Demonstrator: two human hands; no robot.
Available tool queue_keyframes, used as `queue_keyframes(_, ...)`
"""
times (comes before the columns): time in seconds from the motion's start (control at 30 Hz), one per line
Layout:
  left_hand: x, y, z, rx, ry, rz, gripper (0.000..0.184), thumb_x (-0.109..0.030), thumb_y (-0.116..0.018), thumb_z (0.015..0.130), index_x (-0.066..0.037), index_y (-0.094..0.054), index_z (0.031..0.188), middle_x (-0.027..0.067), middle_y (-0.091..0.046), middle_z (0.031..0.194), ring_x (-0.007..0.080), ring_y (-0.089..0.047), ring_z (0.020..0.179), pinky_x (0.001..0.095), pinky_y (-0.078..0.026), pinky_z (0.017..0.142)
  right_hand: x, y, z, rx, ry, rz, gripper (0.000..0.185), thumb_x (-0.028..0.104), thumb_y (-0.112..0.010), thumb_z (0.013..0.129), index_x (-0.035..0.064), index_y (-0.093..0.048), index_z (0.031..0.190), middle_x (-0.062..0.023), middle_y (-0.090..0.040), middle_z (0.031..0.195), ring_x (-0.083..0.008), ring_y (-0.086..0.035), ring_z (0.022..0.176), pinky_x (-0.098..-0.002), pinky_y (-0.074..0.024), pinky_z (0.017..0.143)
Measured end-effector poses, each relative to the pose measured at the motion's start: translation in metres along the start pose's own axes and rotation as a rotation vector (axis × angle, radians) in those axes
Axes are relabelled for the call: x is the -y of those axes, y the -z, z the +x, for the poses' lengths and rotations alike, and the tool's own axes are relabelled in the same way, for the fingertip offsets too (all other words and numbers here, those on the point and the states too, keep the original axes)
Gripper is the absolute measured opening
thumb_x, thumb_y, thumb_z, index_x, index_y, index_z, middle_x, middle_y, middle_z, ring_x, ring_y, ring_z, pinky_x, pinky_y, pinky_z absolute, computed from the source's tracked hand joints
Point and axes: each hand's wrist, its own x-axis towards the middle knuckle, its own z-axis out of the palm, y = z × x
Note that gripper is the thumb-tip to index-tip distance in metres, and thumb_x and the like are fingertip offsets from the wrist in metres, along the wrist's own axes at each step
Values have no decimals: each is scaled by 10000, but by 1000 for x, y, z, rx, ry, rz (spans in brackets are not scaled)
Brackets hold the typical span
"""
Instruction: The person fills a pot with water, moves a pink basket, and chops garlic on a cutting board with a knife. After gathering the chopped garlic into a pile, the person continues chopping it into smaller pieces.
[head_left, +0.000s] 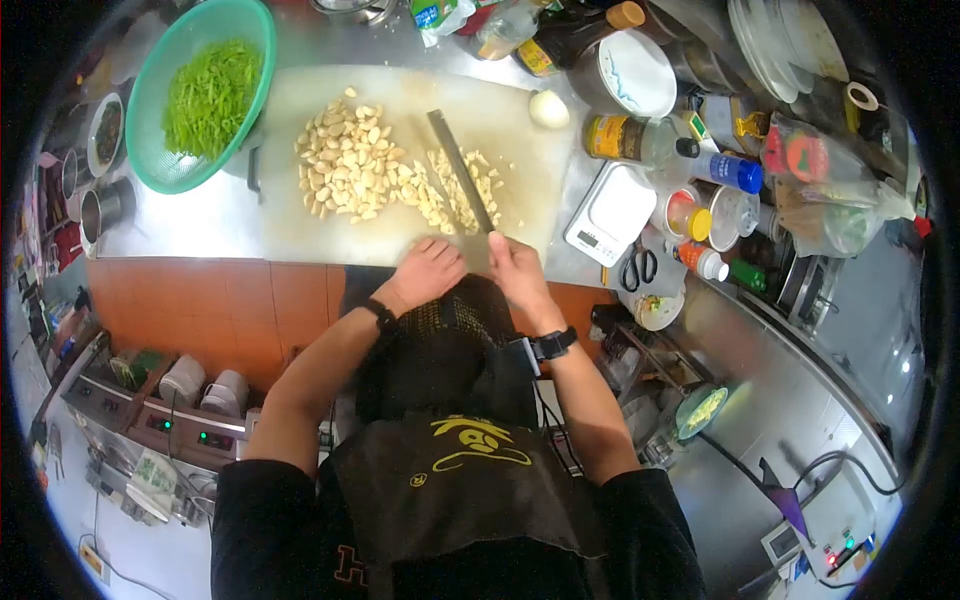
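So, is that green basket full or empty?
Partly filled: greens lie heaped inside the basket, but much of its bare inner wall shows around them.

Mostly ones, a few twos

A left hand (428,270) and a right hand (515,268) make two, with two black wristbands (554,344). There is one knife (458,162), one cutting board (535,195), one white bulb (548,110), one green colander (268,60) and one heap of greens (210,100). Garlic cloves (345,165) and chopped bits (432,195) overlap too much to count, as do the bottles (630,138). One kitchen scale (615,205), one pair of scissors (638,270), one apron (385,485) and two white tubs (183,382) also show.
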Motion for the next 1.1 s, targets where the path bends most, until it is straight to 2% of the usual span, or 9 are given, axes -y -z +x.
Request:
queue_keyframes(0.07,7,-7,11,38,-1,55,219,-205,-672,854,-85,-686,1037,55,-616,979,243,-609,1034,358,-480,937,-1,7,-7,-14,-19,-11,606,504,-545,1107,-33,-679,860,-84,-611,657,-177,-553,627,-361,-483,635)
queue_keyframes(0.13,12,-6,25,-75,81,38,210,-144,-645,802,-81,-681,1000,51,-632,981,236,-628,1009,356,-511,907,2,9,-14,-50,1,-34,609,505,-545,1107,-35,-676,858,-81,-613,658,-170,-564,631,-361,-486,636)
queue_keyframes(0.2,21,-4,31,-214,132,42,198,-126,-645,797,-79,-678,987,57,-641,1000,236,-637,993,359,-528,884,11,7,-23,-44,5,-47,618,514,-550,1100,-43,-676,864,-124,-623,663,-219,-585,628,-379,-496,648)
queue_keyframes(0.33,22,19,14,-166,179,-19,188,-97,-697,820,-55,-667,1001,77,-652,1043,264,-643,1001,385,-532,887,-4,-7,-31,-45,24,-181,646,545,-546,1087,-53,-675,879,-230,-636,694,-358,-622,645,-432,-517,683)
queue_keyframes(0.37,24,23,9,-175,204,-20,197,-101,-712,834,-51,-667,1020,82,-652,1051,273,-642,1008,397,-527,893,-10,-13,-29,-62,43,-150,666,570,-538,1078,-52,-684,887,-300,-641,744,-477,-635,717,-482,-522,714)
queue_keyframes(0.5,23,38,-14,-227,321,-21,248,-129,-758,882,-38,-666,1093,100,-650,1080,307,-634,1020,441,-507,905,-10,-29,-3,-115,63,-198,665,560,-529,1082,-61,-694,907,-332,-650,794,-531,-647,823,-516,-515,723)
queue_keyframes(0.57,28,41,-23,-257,344,-28,320,-147,-774,886,-25,-662,1160,109,-642,1081,328,-622,999,454,-503,893,-3,-27,4,-100,80,-156,663,554,-532,1083,-67,-689,913,-333,-647,793,-526,-650,813,-516,-514,716)
queue_keyframes(0.77,47,12,-37,-112,247,11,243,-33,-726,906,9,-661,1136,146,-637,1045,347,-638,988,434,-543,866,7,-26,-17,-18,28,-123,667,552,-526,1088,-78,-687,938,-318,-635,759,-497,-615,736,-485,-516,715)
queue_keyframes(1.1,57,25,4,-350,414,-68,102,12,-701,906,-5,-680,1004,162,-674,982,371,-666,896,447,-559,767,16,-32,4,-42,84,-99,685,565,-512,1090,-79,-692,944,-313,-652,778,-481,-621,743,-475,-519,736)
